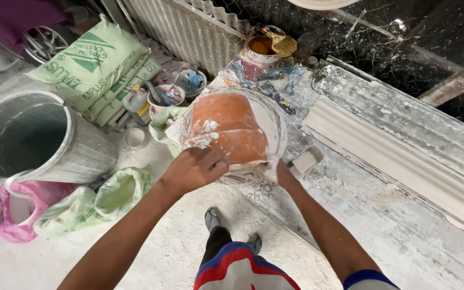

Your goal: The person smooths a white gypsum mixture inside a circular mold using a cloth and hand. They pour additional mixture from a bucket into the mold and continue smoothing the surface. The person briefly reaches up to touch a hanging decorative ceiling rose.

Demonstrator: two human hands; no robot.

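Both hands are set on the near rim of an orange basin, smeared with white plaster, which is held tilted at the edge of the plaster-crusted counter. The left hand is closed over the rim at its lower left, fingers curled onto the orange surface; the right hand is pressed against the rim at its lower right, and whether its fingers are closed around the edge cannot be told, since they are hidden behind the basin. The basin lies straight ahead of the hands, between them and slightly nearer the left one, its mouth turned away and to the right. Just right of the right hand a small white rectangular tub rests on the counter. Beyond it a long white cornice moulding is laid, running away to the right. Left of the left hand, on the floor, a grey bucket is seen, with green sacks stacked behind it.
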